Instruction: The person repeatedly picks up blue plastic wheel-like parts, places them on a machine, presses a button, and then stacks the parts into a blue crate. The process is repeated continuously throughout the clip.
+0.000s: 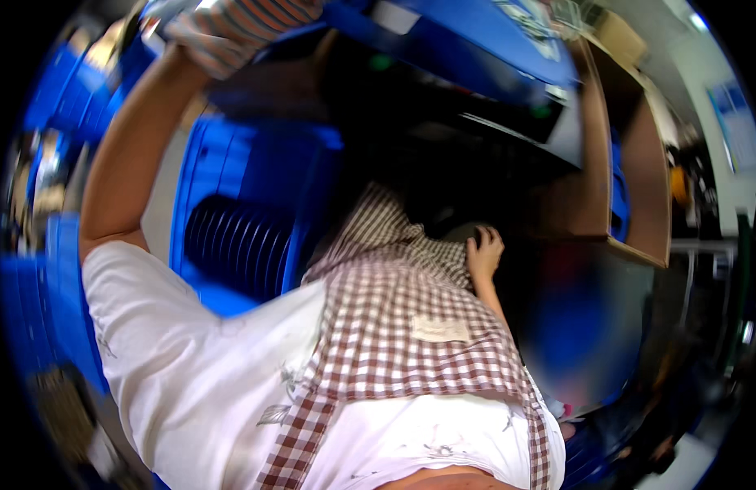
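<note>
My left arm is raised toward the upper left, and a striped glove or cloth covers my left hand (239, 33). Its fingers cannot be made out, nor whether it holds anything; it is nearest the blue surface at the top. Beside my apron (427, 343), brown-and-white checked, my right hand (484, 255) hangs low with its fingers apart and slightly bent. No object shows in it, and dark shadow lies around it. Between my left arm and my lap stands a blue bin (194, 188) that holds a row of dark round discs (239, 245).
A blue-topped table (484, 49) spans the top, with a dark space under it. At its right stands an open cardboard box (594, 139) with something blue inside. More blue bins (68, 286) line the left side. Motion blurs parts of the scene.
</note>
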A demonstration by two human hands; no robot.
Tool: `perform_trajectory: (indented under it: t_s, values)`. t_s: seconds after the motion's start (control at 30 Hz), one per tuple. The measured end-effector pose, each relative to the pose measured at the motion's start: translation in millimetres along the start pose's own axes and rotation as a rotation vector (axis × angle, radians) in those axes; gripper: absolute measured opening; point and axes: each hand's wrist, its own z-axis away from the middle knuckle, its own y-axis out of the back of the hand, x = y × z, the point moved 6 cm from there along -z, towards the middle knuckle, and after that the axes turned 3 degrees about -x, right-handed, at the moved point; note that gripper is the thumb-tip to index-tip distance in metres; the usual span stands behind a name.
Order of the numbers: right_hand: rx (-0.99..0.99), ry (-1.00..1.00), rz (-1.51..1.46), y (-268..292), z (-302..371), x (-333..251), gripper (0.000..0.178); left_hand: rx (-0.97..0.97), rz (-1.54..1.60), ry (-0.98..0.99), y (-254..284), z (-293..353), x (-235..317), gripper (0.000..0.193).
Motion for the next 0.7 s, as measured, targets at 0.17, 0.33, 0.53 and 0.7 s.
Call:
perform_trajectory:
  t_s: [0.17,0.33,0.53,0.7]
  values:
    - [0.063,-0.017,-0.029,8.9,3.2,-11.5,0.038,0.281,0.434,0.113,111.6,119.0,28.9,0.021]
    - [-0.088,0.067,0.086,19.4,3.4,-0.2,0.042,0.091,0.396,0.989,172.0,240.5,71.0,0.036]
    - [-0.163,0.104,0.207,11.0,-11.0,35.4,0.040,0.254,1.152,1.341,49.7,362.1,68.9,0.026]
    - [-0.156,0.133,0.216,17.4,-4.5,40.5,0.039,-0.035,0.463,1.481,-18.0,451.4,44.0,0.031]
